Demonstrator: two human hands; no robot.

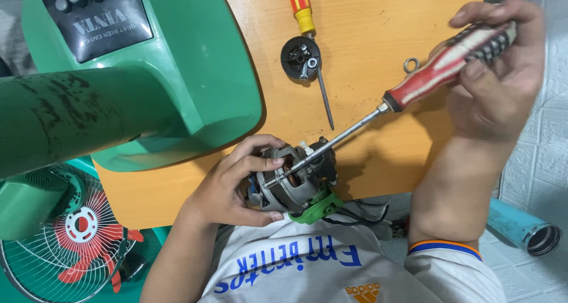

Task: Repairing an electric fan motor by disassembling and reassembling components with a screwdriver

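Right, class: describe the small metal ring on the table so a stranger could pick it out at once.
Start at the orange wooden table. Near its right side, the right hand holds a big red-handled screwdriver; the small metal ring lies just left of that handle. Unlike the black round cap further left, it is tiny, silvery and lies alone.

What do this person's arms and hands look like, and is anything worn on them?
Both hands, left hand and right hand, are bare: no gloves, rings or watch show. The forearms are uncovered. The right arm ends in a short white sleeve with an orange and blue cuff band.
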